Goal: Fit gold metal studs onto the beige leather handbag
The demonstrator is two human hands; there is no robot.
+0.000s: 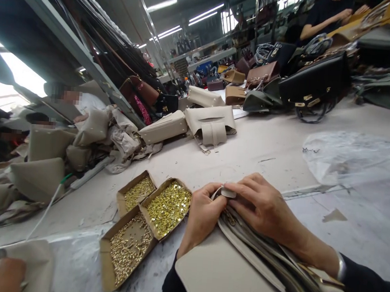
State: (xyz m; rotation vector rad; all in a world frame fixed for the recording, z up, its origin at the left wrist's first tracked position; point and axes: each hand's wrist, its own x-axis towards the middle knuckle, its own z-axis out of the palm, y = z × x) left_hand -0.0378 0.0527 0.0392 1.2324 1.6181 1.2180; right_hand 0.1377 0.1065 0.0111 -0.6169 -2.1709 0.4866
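A beige leather bag lies on the table in front of me, near the bottom of the head view. My left hand grips its upper edge next to a narrow beige strap end. My right hand pinches that strap end from the other side, fingers curled over it. Both hands touch the bag's folded layers. Just left of my left hand stand three cardboard trays filled with small gold-coloured metal fittings.
Another person's hand holds beige leather at the bottom left. Clear plastic sheet lies at the right. Beige bags and black and brown bags crowd the far table. People work at the left and at the far right.
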